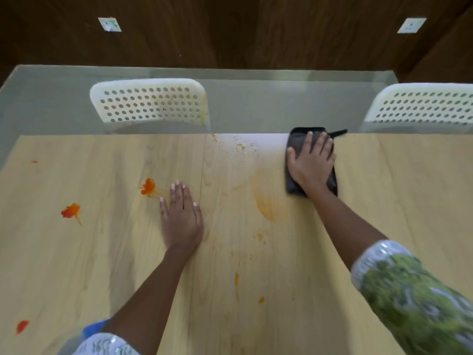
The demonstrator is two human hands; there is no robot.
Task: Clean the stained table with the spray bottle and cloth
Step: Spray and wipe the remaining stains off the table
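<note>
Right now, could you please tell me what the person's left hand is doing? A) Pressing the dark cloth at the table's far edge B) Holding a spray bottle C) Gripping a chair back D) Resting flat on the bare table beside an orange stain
D: the left hand lies flat with straight fingers on the table beside an orange stain, while the right hand presses the cloth.

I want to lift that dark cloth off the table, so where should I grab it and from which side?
Pinch the cloth's far edge from above: it lies flat under the right hand, and that end overhangs the table edge, exposed.
</note>
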